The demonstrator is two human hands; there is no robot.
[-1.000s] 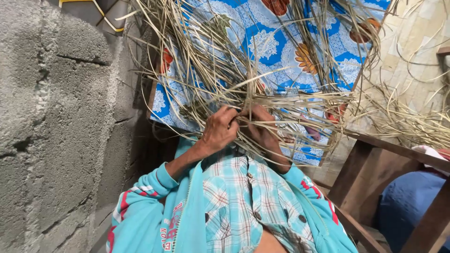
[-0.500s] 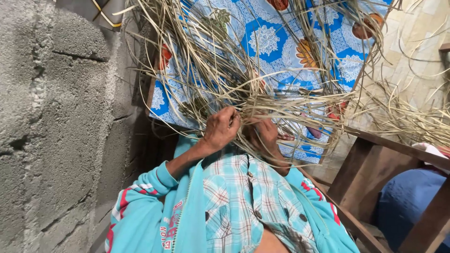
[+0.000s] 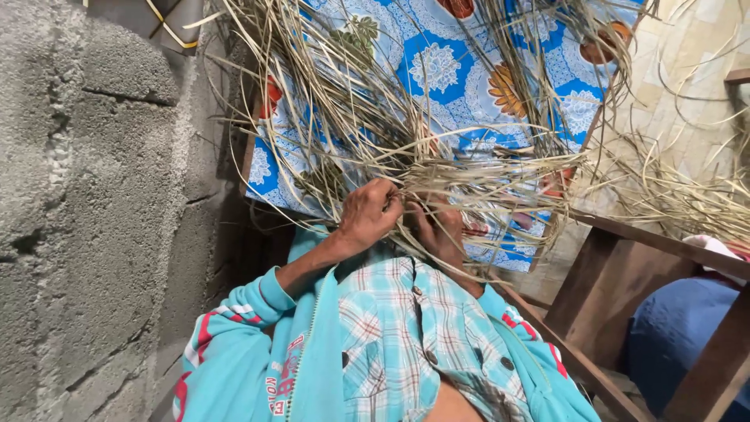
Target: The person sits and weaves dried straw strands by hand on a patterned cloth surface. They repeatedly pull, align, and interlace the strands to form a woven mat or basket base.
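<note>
A tangle of long pale dried straw strips (image 3: 437, 168) lies across a blue flowered cloth (image 3: 461, 78) in front of me. My left hand (image 3: 367, 215) is closed on a bunch of the strips at the near edge of the tangle. My right hand (image 3: 441, 234) sits just beside it, fingers curled into the same strips and partly hidden under them. Both arms wear turquoise sleeves over a checked shirt (image 3: 406, 336).
A rough grey block wall (image 3: 101, 219) stands close on the left. A dark wooden frame (image 3: 625, 266) runs along the right, with more loose straw (image 3: 687, 195) on it and a blue cloth bundle (image 3: 680, 336) beneath. A pale floor shows at the far right.
Both hands stay in the straw. The left hand has shifted slightly and the strips around the fingers have been pulled into a tighter band.
</note>
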